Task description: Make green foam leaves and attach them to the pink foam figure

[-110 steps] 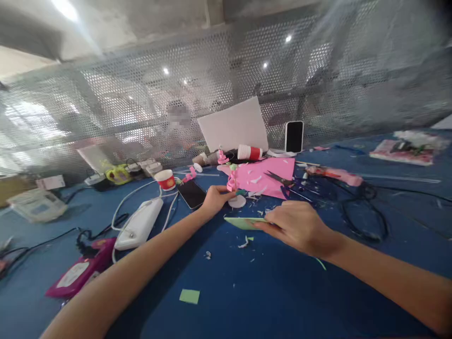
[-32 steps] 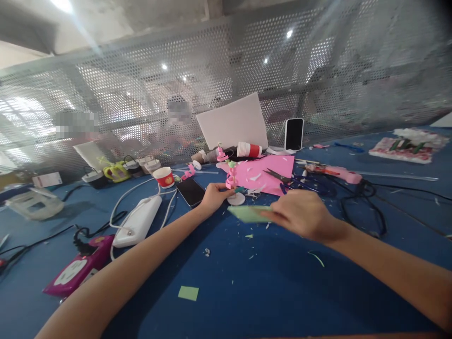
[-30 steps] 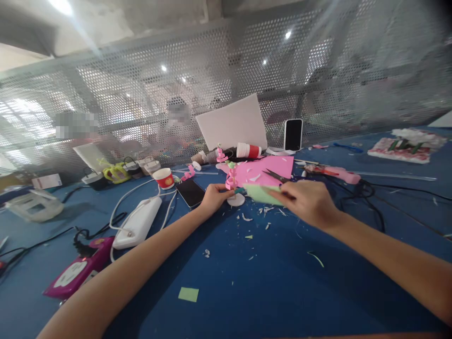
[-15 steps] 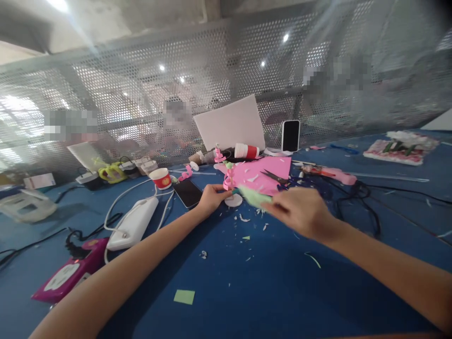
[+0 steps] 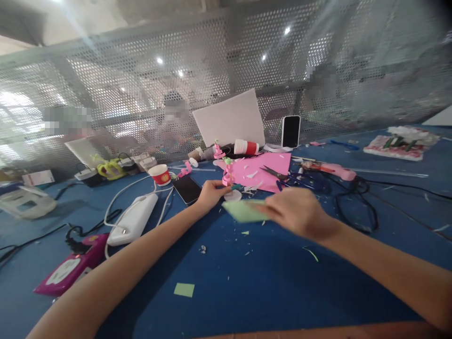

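Note:
My right hand (image 5: 294,212) is closed on a light green piece of paper (image 5: 243,212), held just above the blue table (image 5: 268,282). My left hand (image 5: 209,194) reaches forward and pinches the small pink spiral paper figure (image 5: 228,176) that stands on a white round base (image 5: 233,195). The green paper sits a little to the right and in front of that figure. Small paper scraps lie on the table under both hands.
A pink sheet (image 5: 263,169) with scissors (image 5: 273,173) lies behind the figure. Also nearby: a dark phone (image 5: 186,189), a red-and-white cup (image 5: 160,174), a white power strip (image 5: 133,219), a magenta device (image 5: 68,270), black cables (image 5: 353,207), a green square scrap (image 5: 184,289), an upright phone (image 5: 291,132).
My right hand swung the green paper up toward the pink figure, then drew it back down and left. My left hand stayed on the figure.

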Action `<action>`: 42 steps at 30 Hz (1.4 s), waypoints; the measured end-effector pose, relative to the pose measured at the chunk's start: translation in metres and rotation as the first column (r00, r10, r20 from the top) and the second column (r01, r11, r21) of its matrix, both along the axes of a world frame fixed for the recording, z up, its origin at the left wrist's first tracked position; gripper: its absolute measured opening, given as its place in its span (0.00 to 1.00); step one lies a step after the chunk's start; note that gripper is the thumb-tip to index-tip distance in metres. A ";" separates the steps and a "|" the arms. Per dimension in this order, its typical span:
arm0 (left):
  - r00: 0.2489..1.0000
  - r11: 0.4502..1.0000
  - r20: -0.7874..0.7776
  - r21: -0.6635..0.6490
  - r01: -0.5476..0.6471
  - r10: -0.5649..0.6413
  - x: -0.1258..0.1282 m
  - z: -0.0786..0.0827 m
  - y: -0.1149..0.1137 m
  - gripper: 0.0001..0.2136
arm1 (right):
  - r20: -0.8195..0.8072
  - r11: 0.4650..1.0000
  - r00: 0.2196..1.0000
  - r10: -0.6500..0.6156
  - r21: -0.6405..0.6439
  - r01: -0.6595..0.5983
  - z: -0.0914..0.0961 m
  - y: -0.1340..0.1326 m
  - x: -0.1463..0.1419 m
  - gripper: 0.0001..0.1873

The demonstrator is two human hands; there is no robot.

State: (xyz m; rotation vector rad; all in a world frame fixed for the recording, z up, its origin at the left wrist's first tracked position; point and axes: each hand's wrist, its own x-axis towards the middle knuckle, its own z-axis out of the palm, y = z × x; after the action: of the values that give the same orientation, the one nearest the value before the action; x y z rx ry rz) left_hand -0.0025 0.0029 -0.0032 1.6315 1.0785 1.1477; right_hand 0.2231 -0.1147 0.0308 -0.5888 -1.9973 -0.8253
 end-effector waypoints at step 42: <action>0.998 1.000 -0.058 0.007 -0.014 0.014 -0.001 -0.004 0.002 0.13 | 0.182 0.995 0.978 0.101 -0.014 -0.100 0.002 -0.006 -0.001 0.18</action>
State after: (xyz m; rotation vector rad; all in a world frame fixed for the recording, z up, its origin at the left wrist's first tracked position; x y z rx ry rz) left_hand -0.0037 0.0046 -0.0067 1.6732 1.1256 1.1200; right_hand 0.2220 -0.1211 0.0332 -0.4232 -2.1770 -0.8376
